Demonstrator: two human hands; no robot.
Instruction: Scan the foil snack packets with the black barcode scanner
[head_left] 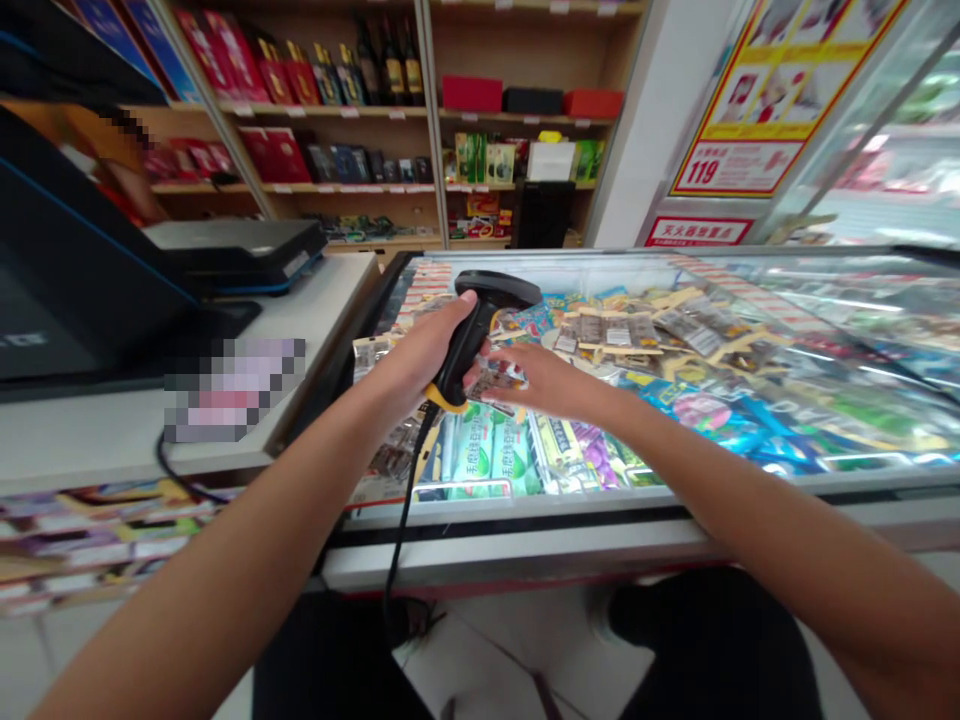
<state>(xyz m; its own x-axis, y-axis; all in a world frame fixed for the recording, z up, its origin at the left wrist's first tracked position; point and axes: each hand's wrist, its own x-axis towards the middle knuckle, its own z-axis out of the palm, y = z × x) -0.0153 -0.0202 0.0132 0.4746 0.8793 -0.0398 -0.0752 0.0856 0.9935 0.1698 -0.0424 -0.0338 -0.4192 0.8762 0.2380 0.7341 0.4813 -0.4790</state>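
Note:
A black and yellow handheld barcode scanner is gripped around its handle by my left hand, held tilted above the glass top of a freezer chest. From the handle's lower end a black cable hangs down past the freezer's front edge. Close to the right side of the handle is my right hand, its fingers apart and slightly curled. Whether its fingertips touch the scanner I cannot tell. Under the glass lie packaged ice creams, among them green and white packets directly below my hands.
To the left stands a white counter with a weighing scale and a dark screen unit. Shelves with bottles and boxes line the back. A blurred-out item lies on the counter's edge.

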